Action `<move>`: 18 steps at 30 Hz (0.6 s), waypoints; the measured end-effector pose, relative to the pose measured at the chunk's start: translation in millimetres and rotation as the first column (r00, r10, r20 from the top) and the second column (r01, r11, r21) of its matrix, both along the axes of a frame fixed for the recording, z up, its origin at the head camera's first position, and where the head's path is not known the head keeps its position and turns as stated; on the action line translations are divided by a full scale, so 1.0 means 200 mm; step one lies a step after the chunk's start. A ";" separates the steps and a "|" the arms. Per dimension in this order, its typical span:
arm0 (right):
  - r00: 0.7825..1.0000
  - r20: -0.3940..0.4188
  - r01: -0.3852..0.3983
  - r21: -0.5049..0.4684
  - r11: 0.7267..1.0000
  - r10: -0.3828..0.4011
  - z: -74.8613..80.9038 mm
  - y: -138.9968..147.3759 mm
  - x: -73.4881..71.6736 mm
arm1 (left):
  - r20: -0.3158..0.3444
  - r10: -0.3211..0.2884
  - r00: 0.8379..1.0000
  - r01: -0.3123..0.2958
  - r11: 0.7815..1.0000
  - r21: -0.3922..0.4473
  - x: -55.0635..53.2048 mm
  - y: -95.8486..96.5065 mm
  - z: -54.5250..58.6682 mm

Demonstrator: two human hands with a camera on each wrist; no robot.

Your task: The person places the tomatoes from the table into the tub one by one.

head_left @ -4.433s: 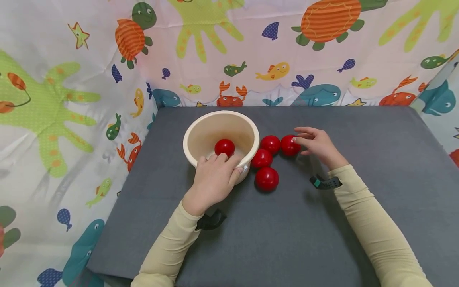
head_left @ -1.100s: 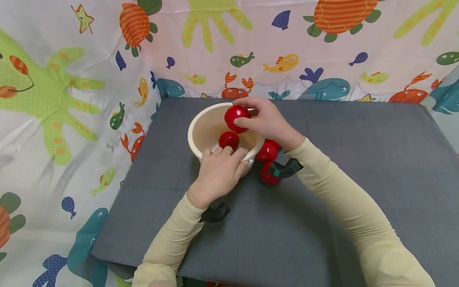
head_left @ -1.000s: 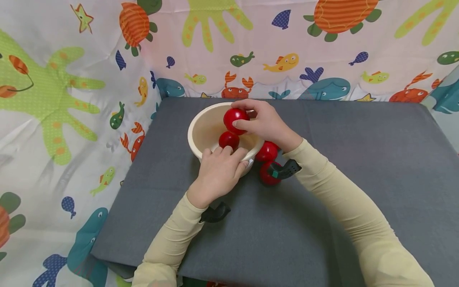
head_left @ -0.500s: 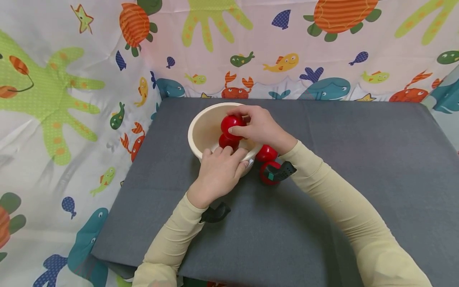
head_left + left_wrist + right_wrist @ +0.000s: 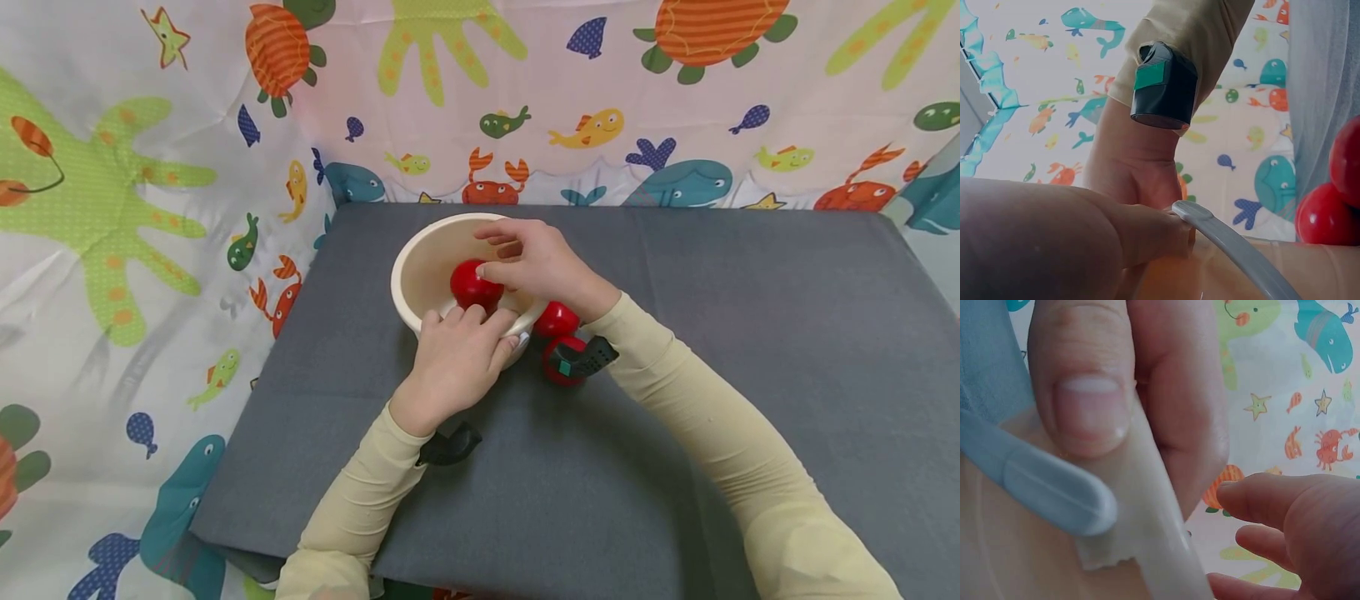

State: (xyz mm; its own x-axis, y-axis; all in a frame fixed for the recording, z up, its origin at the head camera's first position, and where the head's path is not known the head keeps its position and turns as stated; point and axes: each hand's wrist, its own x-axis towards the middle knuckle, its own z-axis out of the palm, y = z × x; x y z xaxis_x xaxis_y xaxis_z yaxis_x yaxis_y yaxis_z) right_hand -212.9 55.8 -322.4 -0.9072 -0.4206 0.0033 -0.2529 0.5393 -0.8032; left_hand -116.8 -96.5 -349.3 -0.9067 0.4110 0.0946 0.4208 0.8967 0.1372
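A cream bucket (image 5: pixel 420 275) stands on the table, and my left hand (image 5: pixel 453 367) grips its near rim, fingers over the edge and thumb outside. In the right wrist view, the left thumb (image 5: pixel 1088 381) presses on the wall beside the pale handle (image 5: pixel 1054 487). A glossy red ball (image 5: pixel 474 287) lies inside; whatever is under it is hidden. My right hand (image 5: pixel 543 262) hovers over the bucket's right side with loose, parted fingers, the thumb tip overlapping the ball's edge. The right wrist view shows nothing between those fingers (image 5: pixel 1254 497).
Against the bucket's right side are red balls (image 5: pixel 557 319), partly covered by the right wrist and its black band (image 5: pixel 587 358). Grey cloth (image 5: pixel 720 333) covers the table. A curtain printed with sea animals (image 5: pixel 450 142) hangs behind and at the left.
My right hand picked up a red ball from the table, carried it left over the bucket, lowered it and let it go. The ball now sits lower inside. The left hand keeps its grip.
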 end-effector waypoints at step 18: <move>1.000 0.010 0.025 -0.074 0.997 -0.024 -0.01 0.02 0.00 | -0.032 -0.004 0.999 0.004 1.000 -0.016 0.01 0.00 0.00</move>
State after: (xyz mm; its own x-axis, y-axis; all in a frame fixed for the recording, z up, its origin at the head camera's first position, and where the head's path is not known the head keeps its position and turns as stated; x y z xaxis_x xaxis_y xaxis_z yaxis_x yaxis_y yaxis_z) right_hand -212.3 58.9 -324.6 -0.9173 -0.3974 0.0257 -0.2334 0.4842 -0.8433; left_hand -114.7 -96.3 -348.7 -0.9018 0.4161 0.1170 0.4281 0.8970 0.1096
